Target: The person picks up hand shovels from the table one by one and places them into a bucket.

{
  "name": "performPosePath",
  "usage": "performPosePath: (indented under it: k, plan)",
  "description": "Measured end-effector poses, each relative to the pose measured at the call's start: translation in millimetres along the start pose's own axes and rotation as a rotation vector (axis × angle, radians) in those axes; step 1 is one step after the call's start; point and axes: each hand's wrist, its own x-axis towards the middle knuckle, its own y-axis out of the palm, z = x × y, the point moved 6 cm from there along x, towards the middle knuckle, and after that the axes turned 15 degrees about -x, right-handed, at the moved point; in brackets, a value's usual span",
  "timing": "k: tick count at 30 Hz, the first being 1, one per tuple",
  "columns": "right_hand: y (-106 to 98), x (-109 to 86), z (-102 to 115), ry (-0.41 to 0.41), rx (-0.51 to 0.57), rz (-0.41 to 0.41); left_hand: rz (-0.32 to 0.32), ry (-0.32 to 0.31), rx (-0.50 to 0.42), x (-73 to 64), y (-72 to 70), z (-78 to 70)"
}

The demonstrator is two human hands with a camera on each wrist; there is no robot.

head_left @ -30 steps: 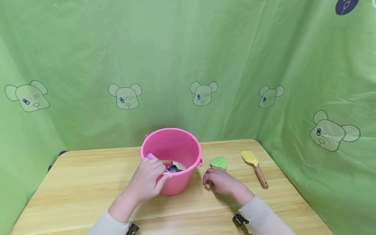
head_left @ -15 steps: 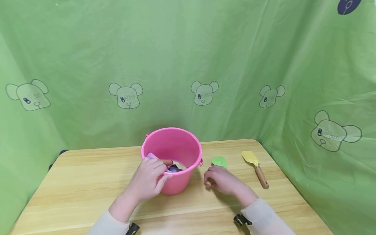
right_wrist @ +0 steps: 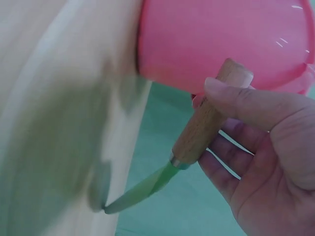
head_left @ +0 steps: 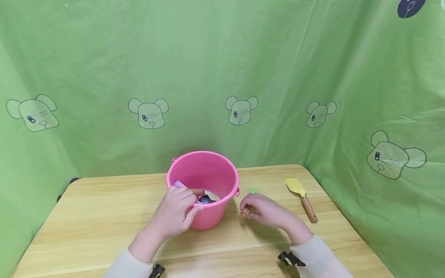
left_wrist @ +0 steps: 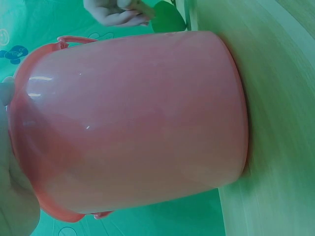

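Observation:
A pink bucket (head_left: 210,218) stands upright on the table. My left hand (head_left: 175,212) grips its near-left rim, thumb outside and fingers over the edge. To the right of the bucket, my right hand (head_left: 265,210) pinches the wooden handle of a green hand shovel (right_wrist: 197,130) between thumb and fingers. In the right wrist view the handle is tilted up, and the tip of the green blade (right_wrist: 142,191) points down, right at the tabletop. From the head view most of this shovel is hidden behind the hand.
Inside the bucket lie a wooden handle (head_left: 197,191), a purple piece (head_left: 179,184) and dark and bluish parts. A yellow hand shovel (head_left: 308,208) with a wooden handle lies on the table (head_left: 104,216) at the right. Green curtains (head_left: 194,58) surround the table's back and sides.
My right hand has lifted the handle of the green shovel, tilting it up off the table, and its wrist has shifted slightly right. The left hand and bucket have not moved.

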Motion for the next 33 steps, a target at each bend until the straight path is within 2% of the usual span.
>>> performPosePath:
  k: [4, 10, 18, 26, 33]
  plan:
    - [-8.3, -2.4, -2.4, 0.018, 0.071, -0.005, -0.003, 0.004, 0.001, -0.5, -0.1, 0.4]
    - [-22.2, -5.3, -6.0, 0.032, 0.11, -0.047, -0.005, 0.006, -0.004, -0.7, 0.6, 0.5]
    - [-35.7, -6.9, -9.1, 0.097, 0.17, -0.075, 0.001, -0.005, -0.01, -0.7, 0.9, 0.9]
    - [-48.0, -4.5, -11.9, 0.172, 0.148, -0.174, 0.0, -0.001, -0.01, 0.2, 0.1, -0.1]
    - [-51.0, -3.0, -15.1, 0.193, 0.157, -0.218, -0.007, 0.009, -0.001, 0.3, -0.6, -1.2]
